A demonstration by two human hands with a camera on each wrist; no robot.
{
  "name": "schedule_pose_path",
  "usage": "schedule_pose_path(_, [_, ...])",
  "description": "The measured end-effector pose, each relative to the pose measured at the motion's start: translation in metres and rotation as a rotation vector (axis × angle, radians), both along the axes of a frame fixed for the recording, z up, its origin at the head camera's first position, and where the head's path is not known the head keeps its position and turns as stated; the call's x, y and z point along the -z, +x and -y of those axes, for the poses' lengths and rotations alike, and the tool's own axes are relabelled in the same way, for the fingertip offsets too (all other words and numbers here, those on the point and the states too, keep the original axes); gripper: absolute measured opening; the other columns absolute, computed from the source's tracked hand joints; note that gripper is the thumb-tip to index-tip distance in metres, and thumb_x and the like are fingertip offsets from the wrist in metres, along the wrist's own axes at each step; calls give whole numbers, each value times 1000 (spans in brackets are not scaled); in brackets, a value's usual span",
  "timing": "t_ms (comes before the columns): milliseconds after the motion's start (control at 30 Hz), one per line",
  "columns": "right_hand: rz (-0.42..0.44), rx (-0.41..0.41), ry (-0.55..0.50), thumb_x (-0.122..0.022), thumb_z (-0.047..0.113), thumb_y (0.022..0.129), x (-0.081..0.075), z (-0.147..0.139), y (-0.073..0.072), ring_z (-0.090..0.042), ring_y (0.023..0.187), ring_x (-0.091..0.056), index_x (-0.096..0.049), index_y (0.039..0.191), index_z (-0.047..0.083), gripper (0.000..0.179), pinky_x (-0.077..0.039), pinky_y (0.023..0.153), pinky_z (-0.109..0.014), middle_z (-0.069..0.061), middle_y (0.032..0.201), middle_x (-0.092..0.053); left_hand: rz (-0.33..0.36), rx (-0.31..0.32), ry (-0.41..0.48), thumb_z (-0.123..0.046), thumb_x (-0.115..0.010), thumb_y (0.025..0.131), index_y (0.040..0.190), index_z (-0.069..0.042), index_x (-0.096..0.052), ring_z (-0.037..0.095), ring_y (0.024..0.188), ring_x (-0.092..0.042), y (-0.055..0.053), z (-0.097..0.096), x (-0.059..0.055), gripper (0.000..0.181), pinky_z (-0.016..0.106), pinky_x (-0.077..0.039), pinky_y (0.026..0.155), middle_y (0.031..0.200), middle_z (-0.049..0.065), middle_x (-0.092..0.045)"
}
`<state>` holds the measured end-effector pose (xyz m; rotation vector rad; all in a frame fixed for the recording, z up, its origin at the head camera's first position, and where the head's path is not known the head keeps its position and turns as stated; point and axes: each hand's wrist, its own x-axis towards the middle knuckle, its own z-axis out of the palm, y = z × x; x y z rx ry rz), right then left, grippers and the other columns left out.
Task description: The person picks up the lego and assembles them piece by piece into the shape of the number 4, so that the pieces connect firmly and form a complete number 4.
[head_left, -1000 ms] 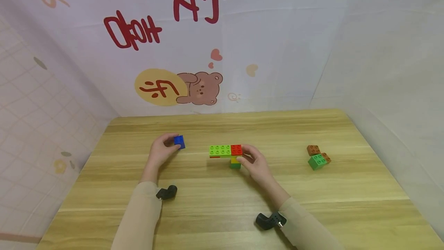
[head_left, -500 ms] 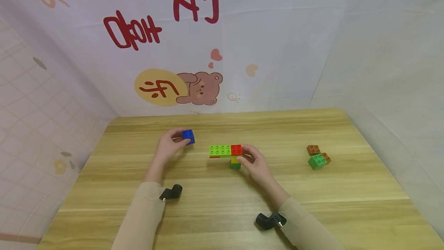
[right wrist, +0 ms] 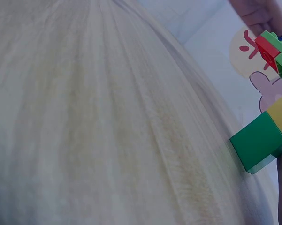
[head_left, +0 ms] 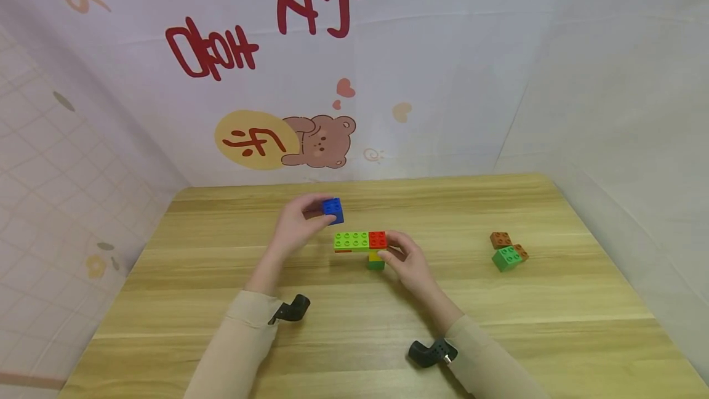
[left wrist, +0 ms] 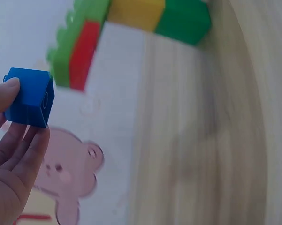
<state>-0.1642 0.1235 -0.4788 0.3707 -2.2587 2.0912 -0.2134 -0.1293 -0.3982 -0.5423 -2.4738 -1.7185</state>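
Observation:
My left hand (head_left: 293, 226) pinches a blue toy building brick (head_left: 333, 210) between thumb and fingers, above and behind the left end of a brick assembly. That assembly has a long lime-green brick (head_left: 351, 239) and a red brick (head_left: 378, 239) on top, over a yellow brick (left wrist: 136, 13) and a dark green brick (right wrist: 258, 140). Another red piece (left wrist: 86, 55) sits under the lime brick's overhanging end. My right hand (head_left: 412, 268) grips the assembly from its right side, thumb near the yellow brick. In the left wrist view, the blue brick (left wrist: 29, 97) appears apart from the assembly.
To the right on the wooden table (head_left: 443, 313) lie a green brick (head_left: 506, 258) and two brown bricks (head_left: 501, 239), close together. A printed white cloth (head_left: 443, 79) rises behind the table's back edge. Each wrist carries a black camera mount (head_left: 293, 308).
My left hand has carried the blue brick to the right and up, from the table's left part to behind the assembly. My right hand and the assembly have stayed still.

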Motion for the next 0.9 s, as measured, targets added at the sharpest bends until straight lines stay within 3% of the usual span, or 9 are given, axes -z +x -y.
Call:
schedule_pose_path(200, [-1,-6,-3,-67,-7,90,-13,1,5,-42,117,-55,-55,124,-15,37,-49,97,-28,-27,122,-57,-15,56,-14,-4,-78,85,122,-2,-67,30,100,-66,8,-23,-12,38,38,-55,90,113,16,-64])
schedule_pose_path(400, [-31,-3,-40,-66,-9,90,8,0,-3,-41,117,-55,-56,126,-13,38,-48,99,-33,-28,124,-57,-33,137,-6,-7,-79,85,119,-4,-69,27,98,-67,15,-42,-19,36,41,-55,90,112,13,-65])
schedule_pose_path(633, [-59,-25,-62,-68,-1,91,16,-2,-7,-32,116,-57,-58,127,-8,37,-48,101,-35,-24,124,-59,-41,166,-43,-5,-79,84,116,-3,-70,22,96,-67,19,-56,-19,33,40,-56,89,110,10,-65])
schedule_pose_path(900, [-67,-29,-53,-64,-7,92,14,-1,-7,-29,114,-57,-57,126,-11,35,-48,99,-32,-25,124,-58,-86,205,-103,-3,-78,84,115,-1,-69,25,95,-67,20,-64,-14,32,34,-56,87,108,10,-65])
